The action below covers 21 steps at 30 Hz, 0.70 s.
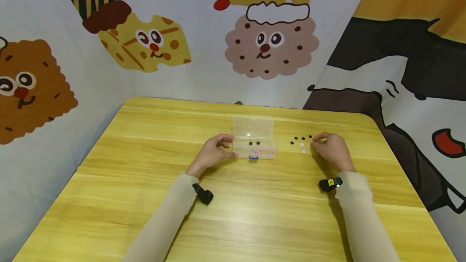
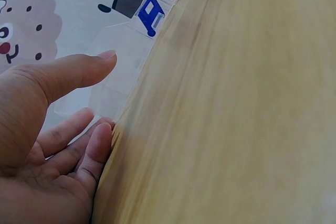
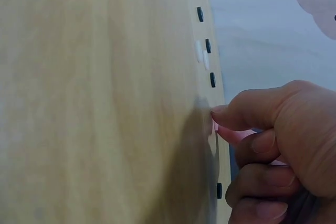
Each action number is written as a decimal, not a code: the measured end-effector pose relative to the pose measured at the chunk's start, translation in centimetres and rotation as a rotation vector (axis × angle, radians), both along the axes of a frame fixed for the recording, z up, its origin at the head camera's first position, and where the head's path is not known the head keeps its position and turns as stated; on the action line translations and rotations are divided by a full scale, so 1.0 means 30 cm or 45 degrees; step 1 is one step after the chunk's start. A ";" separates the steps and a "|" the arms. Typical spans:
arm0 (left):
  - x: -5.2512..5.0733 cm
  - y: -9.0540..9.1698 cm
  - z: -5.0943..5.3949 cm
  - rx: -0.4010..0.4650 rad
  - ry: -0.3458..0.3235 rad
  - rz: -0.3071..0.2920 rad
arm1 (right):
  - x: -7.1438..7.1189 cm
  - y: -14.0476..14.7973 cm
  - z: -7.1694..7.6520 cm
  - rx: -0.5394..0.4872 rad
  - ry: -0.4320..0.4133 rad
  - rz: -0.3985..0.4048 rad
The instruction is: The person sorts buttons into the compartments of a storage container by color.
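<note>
A clear plastic box [image 1: 238,144] lies with its lid raised at the back and a blue latch [image 1: 253,157] at its front. Inside are black buttons [image 1: 251,143], pink buttons [image 1: 256,151] and other small pieces. My left hand [image 1: 214,151] holds the box's left end, thumb at the front corner, fingers toward the back. On the right, my right hand [image 1: 333,148] pinches a small pink button [image 3: 215,125] between thumb and index finger, just at the table surface. Its other fingers are curled. Loose black buttons [image 1: 303,138] and white buttons [image 1: 301,144] lie left of it.
Everything rests on a wood-grain table [image 1: 233,221], the box and buttons toward its back half. Behind it hangs a white cloth [image 1: 204,84] printed with cartoon figures. Each wrist wears a small black camera [image 1: 204,194].
</note>
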<state>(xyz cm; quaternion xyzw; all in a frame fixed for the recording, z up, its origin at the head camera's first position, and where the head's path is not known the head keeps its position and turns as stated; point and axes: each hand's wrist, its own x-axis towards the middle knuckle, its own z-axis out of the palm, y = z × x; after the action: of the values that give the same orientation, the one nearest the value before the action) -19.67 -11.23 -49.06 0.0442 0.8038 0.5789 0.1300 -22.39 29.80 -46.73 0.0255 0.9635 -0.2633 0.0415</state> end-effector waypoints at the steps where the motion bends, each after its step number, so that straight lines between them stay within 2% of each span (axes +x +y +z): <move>1: 0.000 0.001 0.000 0.001 -0.001 0.000 | -0.002 -0.003 0.001 0.006 0.003 -0.005; 21: -0.003 0.000 -0.003 -0.008 0.010 0.001 | -0.019 -0.012 0.013 0.093 0.026 -0.011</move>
<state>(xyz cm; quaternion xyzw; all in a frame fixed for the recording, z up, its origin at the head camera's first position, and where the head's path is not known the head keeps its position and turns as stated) -19.77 -11.23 -49.15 0.0456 0.8061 0.5762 0.1268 -22.95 29.42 -46.35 0.0283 0.9727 -0.2283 0.0294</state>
